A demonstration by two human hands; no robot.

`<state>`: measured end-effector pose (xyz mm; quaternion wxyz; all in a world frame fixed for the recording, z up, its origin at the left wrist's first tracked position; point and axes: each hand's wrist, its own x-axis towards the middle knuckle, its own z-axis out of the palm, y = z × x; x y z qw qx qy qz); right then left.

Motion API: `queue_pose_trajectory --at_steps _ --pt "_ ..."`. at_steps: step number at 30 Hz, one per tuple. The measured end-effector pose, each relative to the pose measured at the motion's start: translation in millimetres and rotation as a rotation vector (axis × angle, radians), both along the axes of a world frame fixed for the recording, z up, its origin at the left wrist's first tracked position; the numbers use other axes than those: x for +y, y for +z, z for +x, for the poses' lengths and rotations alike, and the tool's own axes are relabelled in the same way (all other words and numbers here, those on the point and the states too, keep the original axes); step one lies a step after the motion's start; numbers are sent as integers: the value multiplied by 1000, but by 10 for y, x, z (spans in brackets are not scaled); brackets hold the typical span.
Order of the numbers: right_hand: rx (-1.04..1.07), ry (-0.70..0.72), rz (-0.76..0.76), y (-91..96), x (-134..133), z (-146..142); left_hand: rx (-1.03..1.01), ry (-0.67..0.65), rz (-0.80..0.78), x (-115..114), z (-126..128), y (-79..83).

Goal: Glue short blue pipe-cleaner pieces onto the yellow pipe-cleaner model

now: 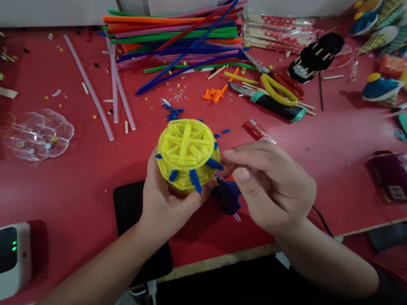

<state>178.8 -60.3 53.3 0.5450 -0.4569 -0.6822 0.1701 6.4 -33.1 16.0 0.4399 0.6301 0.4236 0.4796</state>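
The yellow drum (187, 147) was held above the bench (80, 176), its long axis roughly upright, spoked round end facing up, blue stubs (194, 179) jutting from its side. The left forearm (102, 269) slanted in from the drum's near left; the left hand (166, 196) grasped its side, thumb across the front. Just right of the drum, the right hand (275, 182) bent inward, fingers curled toward the thumb; whether it pinched anything could not be told.
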Motion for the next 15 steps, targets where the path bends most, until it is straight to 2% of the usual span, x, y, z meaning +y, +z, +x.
queue_pose_trajectory --at_steps 8,15 --pt "-37 -48 -8 9 11 -16 -9 30 76 -13 -6 -134" --pt "12 -46 -74 -10 6 -12 11 9 120 9 -34 -127"
